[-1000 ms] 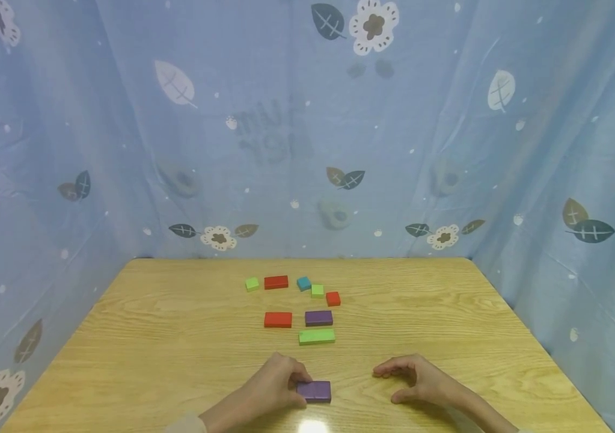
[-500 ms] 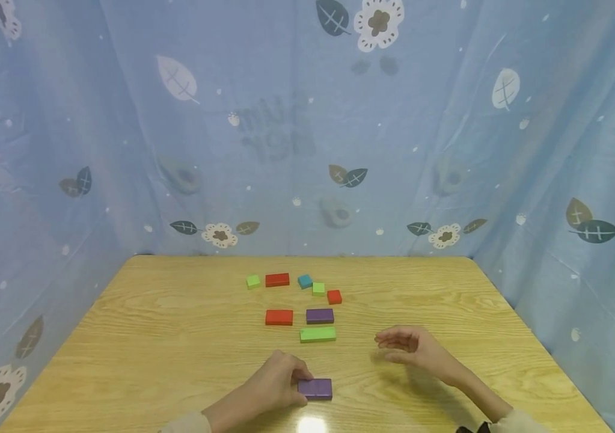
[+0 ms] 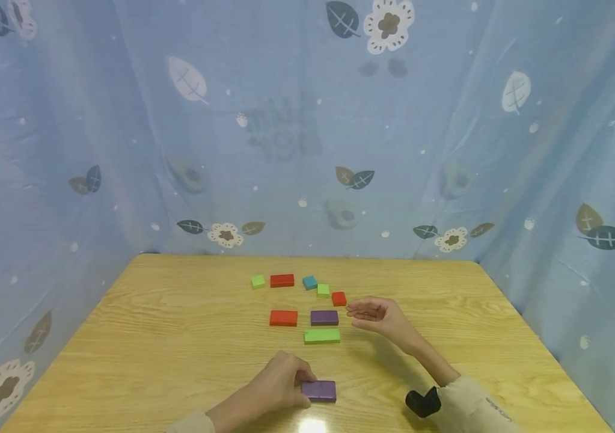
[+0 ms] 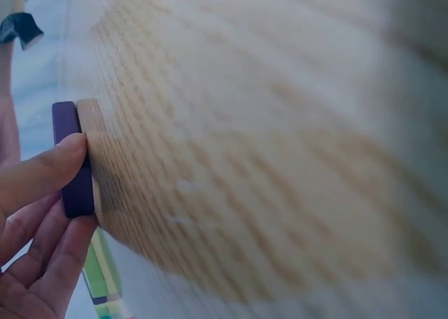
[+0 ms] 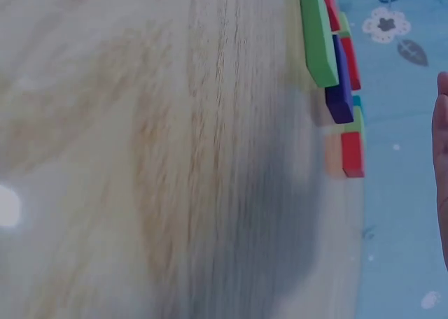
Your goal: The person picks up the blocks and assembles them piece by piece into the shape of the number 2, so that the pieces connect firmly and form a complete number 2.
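A glossy wood-grain finish is shown by the bench (image 3: pixel 177 361), a bright reflection (image 3: pixel 312 426) being caught at lower centre. Matt cloth is seen in the curtain (image 3: pixel 296 120) across the upper frame, and cloth again in the sleeve (image 3: pixel 472 404) at lower right. The purple block (image 3: pixel 326 391) at lower centre is smooth-faced; wood or plastic cannot be told.

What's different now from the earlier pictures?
The right hand moved forward and to the left, toward the small red block and the far purple block. Nothing was grabbed or let go. The left hand still pinches the near purple block, and everything else stayed put.
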The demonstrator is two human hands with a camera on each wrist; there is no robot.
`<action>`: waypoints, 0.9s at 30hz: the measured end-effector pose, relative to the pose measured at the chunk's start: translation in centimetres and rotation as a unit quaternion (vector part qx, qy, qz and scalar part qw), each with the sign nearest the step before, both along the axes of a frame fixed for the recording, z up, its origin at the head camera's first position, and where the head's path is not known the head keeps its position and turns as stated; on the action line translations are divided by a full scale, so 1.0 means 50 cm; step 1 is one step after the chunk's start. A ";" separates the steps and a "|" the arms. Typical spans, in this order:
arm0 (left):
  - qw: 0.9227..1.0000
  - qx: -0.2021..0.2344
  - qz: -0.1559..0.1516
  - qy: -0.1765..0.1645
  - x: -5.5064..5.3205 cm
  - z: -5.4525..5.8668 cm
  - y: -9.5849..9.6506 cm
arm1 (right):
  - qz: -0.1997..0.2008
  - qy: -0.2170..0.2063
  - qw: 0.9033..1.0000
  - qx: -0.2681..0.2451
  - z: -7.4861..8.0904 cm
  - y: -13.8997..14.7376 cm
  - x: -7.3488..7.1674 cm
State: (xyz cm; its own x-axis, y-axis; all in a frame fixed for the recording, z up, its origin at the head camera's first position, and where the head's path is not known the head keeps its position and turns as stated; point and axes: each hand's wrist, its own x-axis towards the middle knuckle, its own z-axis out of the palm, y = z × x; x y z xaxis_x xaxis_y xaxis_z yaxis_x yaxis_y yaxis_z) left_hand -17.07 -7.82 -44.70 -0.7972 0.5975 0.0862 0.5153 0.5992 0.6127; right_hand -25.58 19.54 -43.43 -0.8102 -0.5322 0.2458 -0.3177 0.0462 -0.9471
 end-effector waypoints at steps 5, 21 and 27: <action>1.000 -0.002 -0.004 -0.002 -0.002 0.000 0.004 | 0.007 -0.003 1.000 0.000 -0.010 -0.022 -0.017; 1.000 0.003 0.002 -0.013 -0.004 -0.009 0.001 | 0.046 -0.025 0.998 0.034 -0.044 -0.059 -0.061; 1.000 0.003 0.002 -0.012 -0.007 -0.008 0.002 | 0.058 -0.036 0.996 0.051 -0.062 -0.066 -0.067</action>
State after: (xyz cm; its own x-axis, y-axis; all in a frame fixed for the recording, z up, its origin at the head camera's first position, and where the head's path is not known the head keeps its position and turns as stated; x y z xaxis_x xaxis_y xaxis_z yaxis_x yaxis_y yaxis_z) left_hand -17.43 -7.74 -45.10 -0.8019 0.5932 0.0706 0.4975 0.5978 0.6286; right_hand -28.92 16.24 -46.55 -0.7547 -0.6431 0.1301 -0.2585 0.1091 -0.9598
